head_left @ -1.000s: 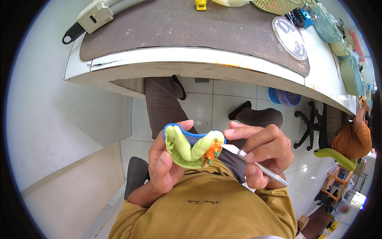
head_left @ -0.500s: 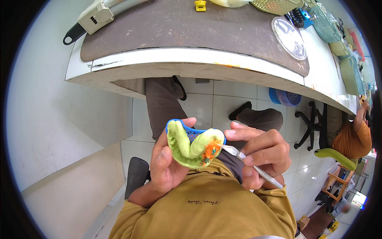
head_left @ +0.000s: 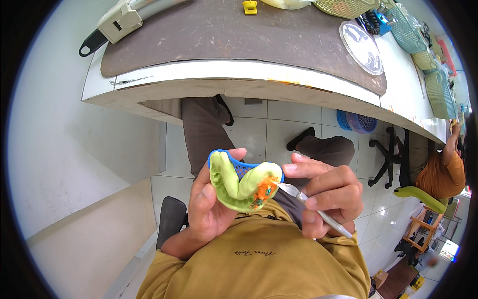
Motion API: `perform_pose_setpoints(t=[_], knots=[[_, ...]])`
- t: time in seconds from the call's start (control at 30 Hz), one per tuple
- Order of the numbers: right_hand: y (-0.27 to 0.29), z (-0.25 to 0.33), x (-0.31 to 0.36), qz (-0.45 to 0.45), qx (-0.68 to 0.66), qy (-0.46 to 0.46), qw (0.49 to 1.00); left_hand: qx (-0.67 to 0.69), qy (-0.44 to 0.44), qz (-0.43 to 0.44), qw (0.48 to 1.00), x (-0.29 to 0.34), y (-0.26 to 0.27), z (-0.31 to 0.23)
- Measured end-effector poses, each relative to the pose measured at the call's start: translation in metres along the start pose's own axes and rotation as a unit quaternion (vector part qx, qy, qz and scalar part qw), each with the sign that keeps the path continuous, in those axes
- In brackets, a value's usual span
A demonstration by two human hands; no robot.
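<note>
My left hand (head_left: 205, 207) grips a dental impression (head_left: 229, 184) of lime-green material in a blue perforated tray (head_left: 243, 170), held above my lap. Teeth hollows show along its near and left side. On its right arm sits an orange patch (head_left: 264, 189) with small dark green, shiny bits in it. My right hand (head_left: 334, 192) is closed round a silver scalpel-like knife (head_left: 323, 217), its blade pointing left. The blade tip lies at the right edge of the orange patch; whether it cuts in, I cannot tell. The right index fingertip rests against the tray's rim.
Ahead stands a white-edged bench (head_left: 239, 70) with a brown mat (head_left: 224, 40). On it are a clear round lid (head_left: 362, 47), a yellow clip-like piece (head_left: 250, 7) and several mesh baskets (head_left: 440, 94). A pale device with a black loop (head_left: 117, 22) sits left. A co-worker (head_left: 438, 172) sits far right.
The knife tip has shifted slightly left, from the impression's outer edge onto the orange patch's border. The impression has tilted or shifted very slightly. Both grips stay the same.
</note>
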State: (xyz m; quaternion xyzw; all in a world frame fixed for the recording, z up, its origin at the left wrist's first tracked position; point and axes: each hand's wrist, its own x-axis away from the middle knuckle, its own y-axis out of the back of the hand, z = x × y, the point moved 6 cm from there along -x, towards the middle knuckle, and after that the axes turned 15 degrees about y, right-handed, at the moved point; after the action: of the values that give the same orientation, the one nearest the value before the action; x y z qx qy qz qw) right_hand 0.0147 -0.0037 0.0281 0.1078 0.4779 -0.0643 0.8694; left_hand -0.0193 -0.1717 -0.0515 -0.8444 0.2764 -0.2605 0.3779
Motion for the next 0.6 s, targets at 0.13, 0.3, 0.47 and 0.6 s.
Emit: perform_pose_setpoints(t=[0.13,0.3,0.47,0.6], knots=[[0.0,0.0,-0.001,0.002,0.004,0.0,1.0,-0.01,-0.005,-0.006,1.0,0.0,-0.003,-0.002],[0.0,0.0,-0.002,0.006,0.01,0.002,1.0,-0.072,-0.03,0.03,0.997,0.002,-0.002,-0.008],[0.0,-0.001,-0.003,0.011,-0.003,0.001,1.0,-0.127,-0.041,0.044,0.99,0.004,-0.007,-0.015],[0.0,-0.001,-0.004,0.017,0.002,0.002,1.0,-0.151,-0.039,0.071,0.985,0.005,-0.005,-0.015]])
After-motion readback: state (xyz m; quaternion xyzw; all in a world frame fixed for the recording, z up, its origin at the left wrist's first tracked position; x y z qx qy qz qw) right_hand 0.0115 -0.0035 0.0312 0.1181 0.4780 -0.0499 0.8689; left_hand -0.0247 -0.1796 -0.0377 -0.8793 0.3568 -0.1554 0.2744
